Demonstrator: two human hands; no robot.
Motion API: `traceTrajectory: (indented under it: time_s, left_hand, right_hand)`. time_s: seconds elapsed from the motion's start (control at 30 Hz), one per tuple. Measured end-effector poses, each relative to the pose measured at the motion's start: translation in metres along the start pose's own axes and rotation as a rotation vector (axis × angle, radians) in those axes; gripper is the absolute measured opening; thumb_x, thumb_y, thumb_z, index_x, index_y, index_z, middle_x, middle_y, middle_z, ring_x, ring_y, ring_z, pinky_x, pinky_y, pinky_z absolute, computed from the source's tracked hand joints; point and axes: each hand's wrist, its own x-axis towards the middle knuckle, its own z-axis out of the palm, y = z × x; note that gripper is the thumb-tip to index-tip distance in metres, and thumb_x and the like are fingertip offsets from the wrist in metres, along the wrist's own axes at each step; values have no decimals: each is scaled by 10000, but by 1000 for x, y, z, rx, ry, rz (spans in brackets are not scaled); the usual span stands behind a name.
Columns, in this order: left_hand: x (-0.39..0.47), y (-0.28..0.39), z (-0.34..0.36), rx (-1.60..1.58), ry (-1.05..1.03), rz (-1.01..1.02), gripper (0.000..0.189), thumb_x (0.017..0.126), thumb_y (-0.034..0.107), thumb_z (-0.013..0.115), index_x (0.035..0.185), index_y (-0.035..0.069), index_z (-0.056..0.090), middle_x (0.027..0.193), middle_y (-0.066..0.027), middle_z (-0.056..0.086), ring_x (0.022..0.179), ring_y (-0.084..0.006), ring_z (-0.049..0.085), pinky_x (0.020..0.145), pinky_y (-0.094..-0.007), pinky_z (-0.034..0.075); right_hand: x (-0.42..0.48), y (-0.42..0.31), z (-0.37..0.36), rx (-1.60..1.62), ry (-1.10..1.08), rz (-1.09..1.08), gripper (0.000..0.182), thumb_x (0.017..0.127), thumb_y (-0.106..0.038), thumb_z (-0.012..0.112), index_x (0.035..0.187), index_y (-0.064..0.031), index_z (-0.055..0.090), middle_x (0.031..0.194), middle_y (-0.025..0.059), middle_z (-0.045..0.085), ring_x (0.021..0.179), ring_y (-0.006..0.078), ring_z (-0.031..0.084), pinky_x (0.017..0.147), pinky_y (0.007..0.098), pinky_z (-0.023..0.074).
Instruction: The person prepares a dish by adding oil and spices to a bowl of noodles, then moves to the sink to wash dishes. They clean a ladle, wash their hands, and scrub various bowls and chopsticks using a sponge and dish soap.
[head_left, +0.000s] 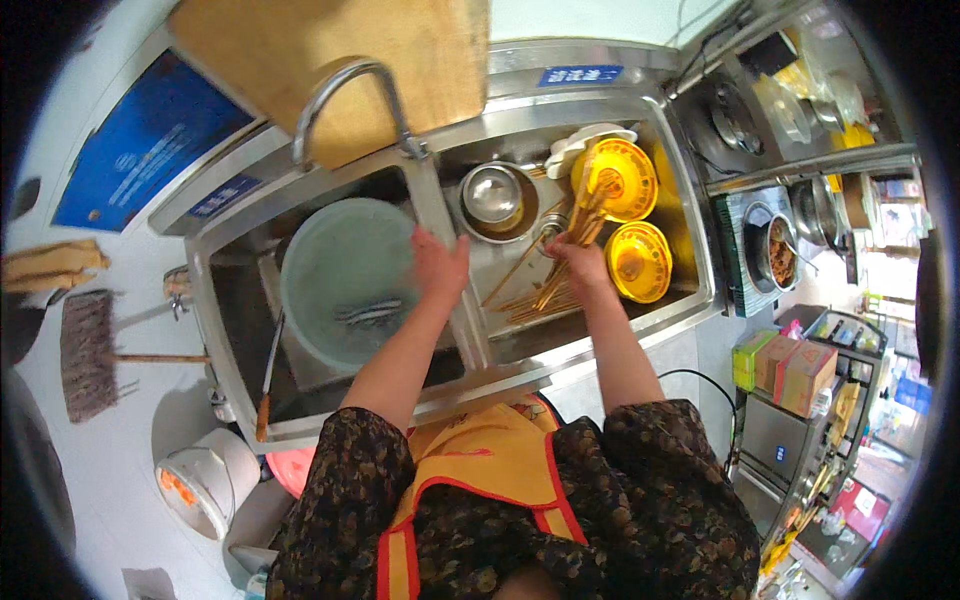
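Observation:
My right hand (579, 262) grips a bundle of wooden chopsticks (589, 210) over the right bowl of a steel double sink (690, 304). Blurred, my left hand (441, 270) is at the right rim of a pale green plastic basin (287, 300), thumb apart from the fingers and nothing visible in it. The basin holds cloudy water, with some striped items (369, 311) showing in it. More loose chopsticks (536, 304) lie on the sink floor below my right hand. Beside that hand are a yellow patterned bowl (637, 262) and another yellow bowl (634, 176).
A metal bowl (491, 195) sits inside a pot in the right sink, near white dishes (577, 150). The faucet (360, 67) arches before a wooden board (427, 67). A wooden-handled tool (264, 405) leans at the left sink's edge. A white bucket (217, 480) stands below left.

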Motion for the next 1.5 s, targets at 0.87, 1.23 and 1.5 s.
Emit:
traceTrajectory:
  time_s: [0.87,1.23,1.5]
  left_hand:
    - [-33,-250,-147,516,-605,-77,304,786,233,635,1016,40,683,1023,-212,652,993,-383,608,856,-466,487]
    - [-42,51,-60,-204,-297,592,294,805,11,528,1095,15,581,1111,-174,573,1013,-360,564,881,-420,463]
    - [-53,40,135,421,-656,96,272,791,85,625,1040,-6,567,1092,-207,565,1026,-388,563,872,-449,477]
  right_hand:
    - [-115,-21,116,-874,-384,-256,344,821,-184,656,1142,-61,644,1113,129,660,943,248,658,843,351,512]
    - [-64,-24,-171,-1376,118,-689,320,794,-54,619,1113,-34,611,1180,170,580,1159,356,506,986,434,413]
    - [-44,-34,-246,-1413,111,-776,435,838,-124,626,1244,-17,512,1291,193,476,1251,389,405,1045,465,369]
